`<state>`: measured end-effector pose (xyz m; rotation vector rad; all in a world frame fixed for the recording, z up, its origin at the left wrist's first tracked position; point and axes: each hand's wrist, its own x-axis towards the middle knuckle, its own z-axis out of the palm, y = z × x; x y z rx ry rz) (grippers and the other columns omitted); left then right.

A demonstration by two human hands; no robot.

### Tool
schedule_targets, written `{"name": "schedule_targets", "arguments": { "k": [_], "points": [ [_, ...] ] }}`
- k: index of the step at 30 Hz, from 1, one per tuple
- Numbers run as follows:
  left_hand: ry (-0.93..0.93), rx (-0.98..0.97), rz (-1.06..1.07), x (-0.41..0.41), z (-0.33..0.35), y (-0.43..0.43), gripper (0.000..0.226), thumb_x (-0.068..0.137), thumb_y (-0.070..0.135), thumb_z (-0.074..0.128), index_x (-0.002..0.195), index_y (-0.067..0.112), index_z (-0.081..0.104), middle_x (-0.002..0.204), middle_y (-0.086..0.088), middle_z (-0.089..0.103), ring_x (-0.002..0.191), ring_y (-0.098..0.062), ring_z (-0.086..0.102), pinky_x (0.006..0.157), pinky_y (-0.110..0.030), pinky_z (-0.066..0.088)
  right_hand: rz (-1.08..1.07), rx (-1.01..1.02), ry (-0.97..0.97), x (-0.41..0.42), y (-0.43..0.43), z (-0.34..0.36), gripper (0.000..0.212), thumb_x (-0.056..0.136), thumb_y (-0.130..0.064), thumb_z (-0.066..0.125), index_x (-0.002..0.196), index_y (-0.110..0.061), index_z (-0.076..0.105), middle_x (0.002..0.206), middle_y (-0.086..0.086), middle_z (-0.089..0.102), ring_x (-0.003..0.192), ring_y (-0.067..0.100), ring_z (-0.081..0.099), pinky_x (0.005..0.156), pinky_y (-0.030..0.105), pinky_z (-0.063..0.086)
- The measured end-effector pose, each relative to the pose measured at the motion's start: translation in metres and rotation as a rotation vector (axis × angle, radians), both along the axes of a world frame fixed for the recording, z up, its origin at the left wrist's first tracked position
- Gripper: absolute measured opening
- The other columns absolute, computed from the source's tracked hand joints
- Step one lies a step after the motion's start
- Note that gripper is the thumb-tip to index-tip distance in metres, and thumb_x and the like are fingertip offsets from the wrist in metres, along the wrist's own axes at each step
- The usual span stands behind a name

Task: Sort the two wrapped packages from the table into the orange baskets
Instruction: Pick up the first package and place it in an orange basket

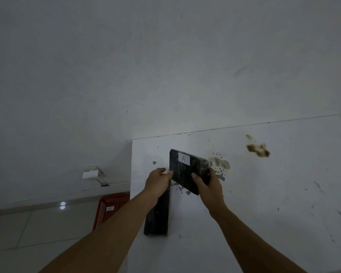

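A black wrapped package [185,171] with a white label marked "A" is tilted up above the white table [264,194]. My right hand [207,184] grips its lower right end. My left hand [158,183] touches its left edge with the fingertips. A second black wrapped package [158,215] lies flat on the table near the left edge, partly hidden under my left forearm. One orange basket [106,207] stands on the floor left of the table, partly hidden by the table and my arm.
The table has brown and grey stains [258,148] on its far half. A white wall stands behind it, with a white socket box [92,173] and a cable low on the left. Pale floor tiles lie at the left.
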<state>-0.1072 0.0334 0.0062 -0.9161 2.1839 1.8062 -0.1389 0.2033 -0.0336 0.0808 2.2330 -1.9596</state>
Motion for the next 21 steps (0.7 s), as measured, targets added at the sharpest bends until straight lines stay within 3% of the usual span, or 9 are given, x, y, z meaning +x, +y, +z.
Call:
{"name": "schedule_targets", "arguments": {
  "k": [3, 6, 9, 12, 14, 17, 21],
  "points": [
    [0.011, -0.051, -0.022, 0.001, -0.003, -0.004, 0.072, 0.091, 0.043, 0.059, 0.151, 0.016, 0.029, 0.154, -0.009, 0.039, 0.136, -0.025, 0.043, 0.112, -0.034, 0.036, -0.020, -0.149, -0.063, -0.001, 0.002, 0.006, 0.026, 0.094, -0.030, 0.063, 0.119, -0.025, 0.057, 0.113, 0.005, 0.069, 0.099, 0.019, 0.068, 0.060, 0.021, 0.057],
    [0.035, -0.048, -0.006, 0.001, -0.002, -0.011, 0.082, 0.088, 0.049, 0.061, 0.154, 0.021, 0.021, 0.158, -0.009, 0.032, 0.141, -0.025, 0.036, 0.113, -0.038, 0.034, -0.035, -0.294, -0.141, -0.004, 0.004, 0.012, 0.024, 0.097, -0.033, 0.059, 0.121, -0.035, 0.058, 0.114, 0.001, 0.069, 0.101, 0.018, 0.069, 0.067, 0.027, 0.060],
    [0.048, 0.048, 0.000, 0.001, 0.004, -0.018, 0.087, 0.083, 0.053, 0.066, 0.153, 0.024, 0.024, 0.148, -0.008, 0.045, 0.131, -0.023, 0.048, 0.109, -0.043, 0.042, -0.053, -0.393, -0.216, -0.007, 0.003, 0.016, 0.035, 0.096, -0.036, 0.058, 0.132, -0.032, 0.056, 0.118, 0.000, 0.068, 0.104, 0.020, 0.068, 0.067, 0.029, 0.061],
    [0.094, 0.256, 0.003, 0.006, 0.008, -0.025, 0.067, 0.081, 0.043, 0.072, 0.139, 0.021, 0.047, 0.122, 0.001, 0.066, 0.109, -0.017, 0.064, 0.095, -0.040, 0.054, -0.042, -0.444, -0.280, -0.008, 0.002, 0.017, 0.026, 0.095, -0.039, 0.060, 0.120, -0.033, 0.063, 0.116, 0.002, 0.071, 0.105, 0.025, 0.069, 0.071, 0.038, 0.062],
    [0.118, 0.292, -0.007, 0.011, 0.007, -0.029, 0.050, 0.083, 0.033, 0.073, 0.128, 0.017, 0.058, 0.119, -0.002, 0.070, 0.107, -0.019, 0.067, 0.095, -0.040, 0.055, -0.027, -0.476, -0.302, -0.010, 0.003, 0.017, 0.029, 0.093, -0.040, 0.061, 0.119, -0.028, 0.065, 0.114, 0.005, 0.074, 0.102, 0.028, 0.072, 0.072, 0.041, 0.062],
    [0.184, 0.292, 0.056, 0.020, 0.006, -0.034, 0.029, 0.086, 0.019, 0.071, 0.114, 0.016, 0.066, 0.114, -0.006, 0.073, 0.101, -0.020, 0.071, 0.087, -0.036, 0.058, 0.023, -0.480, -0.299, -0.013, 0.005, 0.019, 0.032, 0.090, -0.041, 0.065, 0.117, -0.024, 0.068, 0.111, 0.006, 0.076, 0.098, 0.028, 0.073, 0.071, 0.043, 0.062],
    [0.269, 0.315, 0.164, 0.030, 0.012, -0.042, 0.021, 0.086, 0.011, 0.070, 0.105, 0.018, 0.070, 0.102, -0.003, 0.077, 0.090, -0.017, 0.074, 0.070, -0.026, 0.059, 0.111, -0.425, -0.304, -0.013, 0.001, 0.019, 0.035, 0.086, -0.036, 0.071, 0.114, -0.014, 0.066, 0.111, 0.014, 0.074, 0.099, 0.032, 0.073, 0.075, 0.046, 0.062]
  ]
}}
